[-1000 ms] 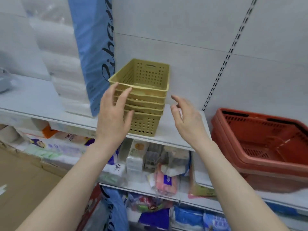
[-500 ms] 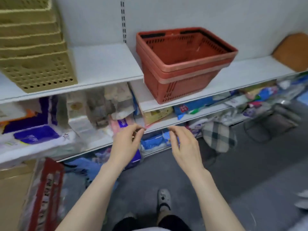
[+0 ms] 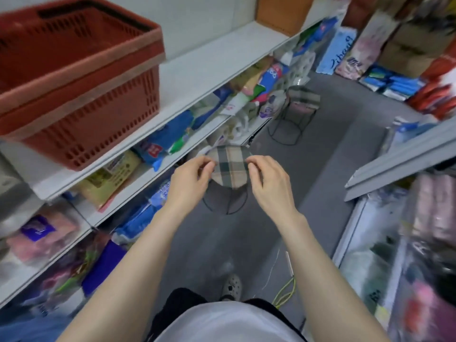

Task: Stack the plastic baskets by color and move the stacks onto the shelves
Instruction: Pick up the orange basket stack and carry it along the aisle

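Note:
Two red plastic baskets [image 3: 81, 114] sit nested in one stack on the white shelf [image 3: 209, 60] at the upper left. My left hand [image 3: 191, 180] and my right hand [image 3: 270, 183] hang side by side in mid-air over the aisle, below and to the right of that stack. Both hold nothing, and their fingers are loosely curled. The yellow baskets are out of view.
A plaid-topped wire stool [image 3: 230, 166] stands on the grey floor right under my hands, with a second stool [image 3: 302, 98] farther down the aisle. Packaged goods fill the lower shelves on the left. Another shelf unit [image 3: 399, 156] juts in from the right. A yellow cable [image 3: 286, 292] lies by my shoe [image 3: 232, 285].
My view has swung right and down, from the yellow stack past the red baskets to the aisle floor. Both hands left the yellow baskets, dropped low and stay empty.

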Tool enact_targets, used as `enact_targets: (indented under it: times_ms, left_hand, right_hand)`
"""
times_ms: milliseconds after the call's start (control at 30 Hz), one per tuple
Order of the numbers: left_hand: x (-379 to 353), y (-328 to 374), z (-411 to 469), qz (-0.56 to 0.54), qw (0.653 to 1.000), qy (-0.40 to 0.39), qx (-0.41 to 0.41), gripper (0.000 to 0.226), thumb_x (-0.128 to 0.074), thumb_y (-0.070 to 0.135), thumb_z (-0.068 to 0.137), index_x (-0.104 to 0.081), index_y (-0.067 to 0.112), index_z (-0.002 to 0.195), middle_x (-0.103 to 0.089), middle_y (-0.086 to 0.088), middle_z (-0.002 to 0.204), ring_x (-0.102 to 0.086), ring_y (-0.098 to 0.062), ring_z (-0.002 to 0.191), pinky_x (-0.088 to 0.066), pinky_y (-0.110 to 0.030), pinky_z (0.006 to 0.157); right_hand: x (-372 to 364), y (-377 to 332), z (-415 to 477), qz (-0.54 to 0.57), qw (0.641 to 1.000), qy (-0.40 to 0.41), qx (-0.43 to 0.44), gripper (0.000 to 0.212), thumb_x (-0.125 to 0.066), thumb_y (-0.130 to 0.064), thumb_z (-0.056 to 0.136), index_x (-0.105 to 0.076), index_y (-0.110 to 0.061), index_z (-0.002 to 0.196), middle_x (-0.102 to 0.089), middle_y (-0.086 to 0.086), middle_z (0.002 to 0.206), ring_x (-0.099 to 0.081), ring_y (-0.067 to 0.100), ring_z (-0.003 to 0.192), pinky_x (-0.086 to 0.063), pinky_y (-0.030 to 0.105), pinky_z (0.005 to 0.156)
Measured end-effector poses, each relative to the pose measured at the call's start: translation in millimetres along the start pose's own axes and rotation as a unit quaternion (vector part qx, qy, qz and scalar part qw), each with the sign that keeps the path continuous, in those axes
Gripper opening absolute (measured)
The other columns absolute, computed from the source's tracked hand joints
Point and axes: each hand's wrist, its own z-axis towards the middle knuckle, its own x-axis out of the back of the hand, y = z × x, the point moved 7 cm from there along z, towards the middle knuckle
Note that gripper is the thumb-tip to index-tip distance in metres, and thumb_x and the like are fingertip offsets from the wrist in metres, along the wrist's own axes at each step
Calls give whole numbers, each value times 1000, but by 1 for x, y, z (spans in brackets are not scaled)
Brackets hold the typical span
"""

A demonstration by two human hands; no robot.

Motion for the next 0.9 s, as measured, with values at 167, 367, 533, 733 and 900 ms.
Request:
enact_targets:
  times_ms: [167,367,533,733,900]
  left_hand:
    - [-71,69,83,10,999,-9,-50,28,-46,44,93,-68,28,102,-71,8,91,-65,-15,85,-56,-43,78]
    - [-128,122,181,18,996,-10,-88,20,-50,35,97,-67,27,104,-70,8,91,-64,-13,84,-54,-40,77]
    - [-169,149,269,44,991,1,-126,21,-51,32,97,-67,24,108,-68,8,90,-60,-8,78,-46,-28,69]
    - [-221,168,366,113,980,-41,-159,22,-52,35,96,-65,26,110,-64,11,100,-58,-7,83,-44,-23,69]
    - [-263,188,443,101,982,-45,-153,21,-54,33,96,-65,24,112,-67,7,103,-59,-9,83,-48,-29,70]
  right_hand:
    - [47,92,59,-1,999,23,-33,22,-48,-19,99,-67,-13,109,-68,0,104,-61,17,97,-41,22,82]
    - [70,180,130,10,996,51,-78,20,-50,-17,99,-66,-14,110,-66,-1,101,-59,17,93,-38,21,78]
    - [75,241,203,3,993,78,-91,20,-51,-17,98,-66,-13,110,-66,0,102,-61,19,94,-46,28,83]
    - [78,305,275,6,984,121,-131,21,-50,-18,97,-66,-12,108,-66,0,101,-62,18,92,-50,32,84]
    - [74,360,330,7,983,97,-155,26,-46,-25,97,-65,-14,109,-65,0,101,-62,17,91,-51,32,83]
